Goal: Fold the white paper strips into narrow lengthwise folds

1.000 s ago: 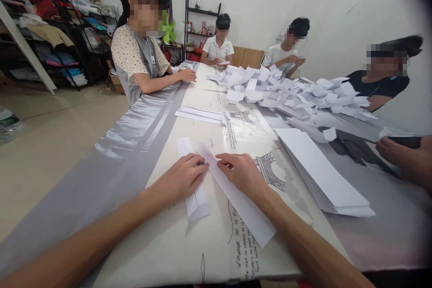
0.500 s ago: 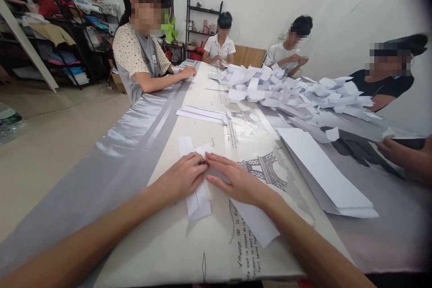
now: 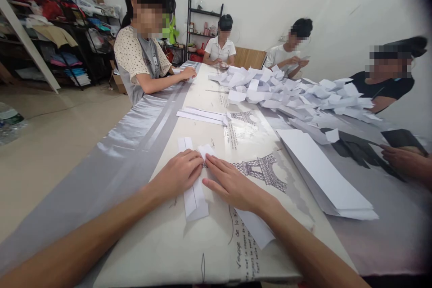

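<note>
My left hand has its fingers curled together at the near edge of a white paper strip; the thumb is mostly hidden. Under that hand lies a folded white paper strip with a crease along its length, its two ends showing. My right hand rests flat over the first strip with fingers stretched out, their tips almost meeting the left fingers. That strip runs slantwise beneath the right hand and wrist, so its middle is hidden.
Folded strips lie ahead on the printed tablecloth. A stack of white sheets stands to the right, beyond it a heap of folded papers. Several co-workers sit around the table; one person's hand is at the right edge.
My hands stay close together and shift only slightly; the right thumb moves left. The strip under my right hand shifts a little. At right, the co-worker's hand has moved and white paper there is gone.
</note>
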### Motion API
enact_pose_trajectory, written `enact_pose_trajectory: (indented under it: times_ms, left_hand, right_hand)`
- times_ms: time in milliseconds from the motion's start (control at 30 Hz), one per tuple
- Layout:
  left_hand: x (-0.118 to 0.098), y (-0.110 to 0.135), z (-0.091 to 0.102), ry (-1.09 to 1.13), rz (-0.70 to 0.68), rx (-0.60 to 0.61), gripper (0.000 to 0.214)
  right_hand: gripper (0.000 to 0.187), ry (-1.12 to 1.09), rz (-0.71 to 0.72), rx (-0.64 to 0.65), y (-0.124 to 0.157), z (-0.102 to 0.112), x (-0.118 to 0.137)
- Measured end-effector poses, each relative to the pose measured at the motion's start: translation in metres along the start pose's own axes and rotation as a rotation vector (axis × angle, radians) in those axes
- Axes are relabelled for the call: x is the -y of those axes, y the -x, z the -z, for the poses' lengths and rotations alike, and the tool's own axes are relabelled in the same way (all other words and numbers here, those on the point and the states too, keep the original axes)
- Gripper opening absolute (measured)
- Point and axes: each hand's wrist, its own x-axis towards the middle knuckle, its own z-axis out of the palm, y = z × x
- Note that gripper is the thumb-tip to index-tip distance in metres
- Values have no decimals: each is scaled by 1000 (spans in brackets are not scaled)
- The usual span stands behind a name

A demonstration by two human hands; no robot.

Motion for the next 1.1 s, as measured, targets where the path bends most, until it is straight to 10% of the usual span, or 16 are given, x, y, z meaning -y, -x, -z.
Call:
enact_pose_trajectory:
  times_ms: [900, 1100]
  left_hand:
    - [13, 8, -12, -88, 18, 207, 54]
    - [7, 5, -7, -110, 47, 146, 49]
  right_hand:
    - [54, -192, -32, 9, 2, 14, -6]
    - [40, -175, 55, -237, -11, 3, -20]
